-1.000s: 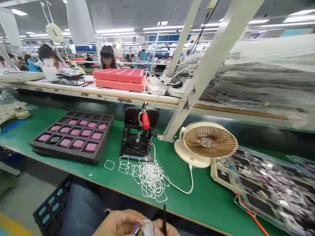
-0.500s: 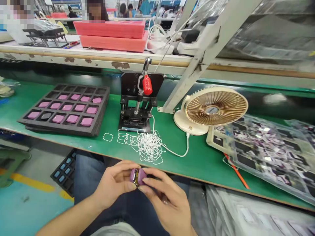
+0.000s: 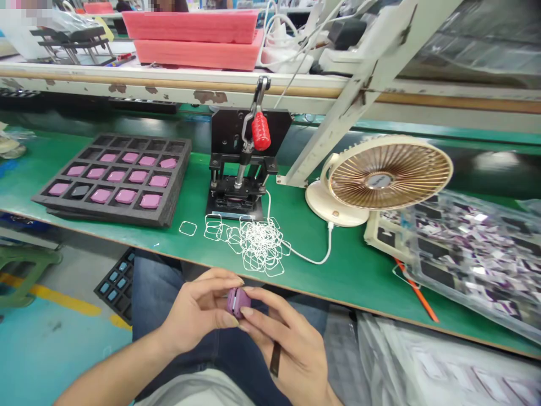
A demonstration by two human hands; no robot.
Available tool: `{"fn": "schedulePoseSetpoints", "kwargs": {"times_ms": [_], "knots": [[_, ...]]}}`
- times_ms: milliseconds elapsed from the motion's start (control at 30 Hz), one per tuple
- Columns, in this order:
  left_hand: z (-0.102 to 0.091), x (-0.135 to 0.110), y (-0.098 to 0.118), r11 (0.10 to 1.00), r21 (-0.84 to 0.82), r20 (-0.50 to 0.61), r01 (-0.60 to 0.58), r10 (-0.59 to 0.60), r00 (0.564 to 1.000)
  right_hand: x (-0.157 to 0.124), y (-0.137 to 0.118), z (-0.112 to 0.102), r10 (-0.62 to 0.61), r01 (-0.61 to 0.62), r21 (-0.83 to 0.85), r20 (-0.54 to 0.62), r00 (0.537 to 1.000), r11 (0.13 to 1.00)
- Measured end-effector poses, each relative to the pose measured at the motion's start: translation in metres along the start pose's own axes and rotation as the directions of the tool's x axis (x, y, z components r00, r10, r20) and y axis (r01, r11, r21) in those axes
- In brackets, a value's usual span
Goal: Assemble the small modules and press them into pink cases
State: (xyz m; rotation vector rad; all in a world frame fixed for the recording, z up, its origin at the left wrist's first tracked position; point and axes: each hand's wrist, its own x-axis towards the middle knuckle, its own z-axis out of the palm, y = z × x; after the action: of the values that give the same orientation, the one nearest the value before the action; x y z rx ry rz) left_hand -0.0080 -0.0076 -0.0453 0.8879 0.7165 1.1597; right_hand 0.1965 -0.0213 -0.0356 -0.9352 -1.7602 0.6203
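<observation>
A small purple two-part case is held between both hands above my lap, with a narrow gap showing between its halves. My left hand pinches its left side with thumb and fingertips. On the other side, my right hand grips it the same way. A thin dark strip, whose kind I cannot make out, lies against the right palm. Just beyond the hands, a tangled pile of thin white square rings lies on the green table.
A black toggle press with a red handle stands behind the rings. To the left sits a black foam tray of purple cases. A cream fan, a white post and clear plastic trays of small parts are at right.
The two purple halves have come together, and the inner parts visible between them before are now mostly hidden. The dark strip has come into sight in the right palm. The view has shifted slightly.
</observation>
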Motion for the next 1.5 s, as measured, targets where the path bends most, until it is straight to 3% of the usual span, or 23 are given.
{"fn": "schedulePoseSetpoints", "kwargs": {"times_ms": [467, 767, 833, 900, 967, 1033, 1100, 1233, 1400, 1467, 1500], "knots": [[0.002, 0.001, -0.002, 1.000, -0.003, -0.021, -0.009, 0.009, 1.000, -0.005, -0.001, -0.002, -0.048, 0.051, -0.182, 0.018, 0.999, 0.982], [0.007, 0.001, -0.003, 0.998, 0.019, -0.008, -0.067, 0.067, 0.998, -0.025, 0.016, 0.007, -0.164, 0.197, -0.304, 0.133, 0.978, 0.932], [0.013, 0.000, -0.007, 0.998, -0.017, -0.043, -0.064, 0.064, 0.997, -0.027, 0.020, 0.013, -0.168, 0.201, -0.342, 0.125, 0.978, 0.918], [0.018, -0.001, -0.012, 0.999, -0.020, -0.156, -0.030, 0.027, 0.987, -0.024, 0.021, 0.019, -0.161, 0.182, -0.359, 0.089, 0.983, 0.915], [0.020, 0.001, -0.016, 0.999, -0.029, -0.279, 0.017, -0.025, 0.960, -0.017, 0.021, 0.023, -0.097, 0.093, -0.324, 0.006, 0.995, 0.941], [0.019, 0.004, -0.017, 0.997, -0.066, -0.326, 0.036, -0.055, 0.944, -0.008, 0.018, 0.023, 0.019, -0.029, -0.234, -0.045, 0.999, 0.972], [0.015, 0.007, -0.015, 0.994, -0.108, -0.317, 0.016, -0.050, 0.947, 0.000, 0.016, 0.019, 0.088, -0.082, -0.180, 0.028, 0.996, 0.980], [0.011, 0.009, -0.010, 0.993, -0.118, -0.273, 0.016, -0.048, 0.961, 0.008, 0.014, 0.012, -0.004, 0.043, -0.177, 0.215, 0.977, 0.983], [0.014, 0.004, -0.011, 0.994, -0.108, -0.225, 0.016, -0.040, 0.973, 0.003, 0.015, 0.017, -0.086, 0.099, -0.081, 0.150, 0.985, 0.992], [0.015, 0.003, -0.011, 0.999, -0.027, -0.217, 0.021, -0.026, 0.976, 0.000, 0.014, 0.019, 0.016, -0.020, 0.033, 0.104, 0.994, 0.999], [0.014, 0.004, -0.010, 0.999, 0.029, -0.196, 0.016, -0.010, 0.980, -0.001, 0.014, 0.020, 0.121, -0.134, 0.133, 0.106, 0.987, 0.982]]}}
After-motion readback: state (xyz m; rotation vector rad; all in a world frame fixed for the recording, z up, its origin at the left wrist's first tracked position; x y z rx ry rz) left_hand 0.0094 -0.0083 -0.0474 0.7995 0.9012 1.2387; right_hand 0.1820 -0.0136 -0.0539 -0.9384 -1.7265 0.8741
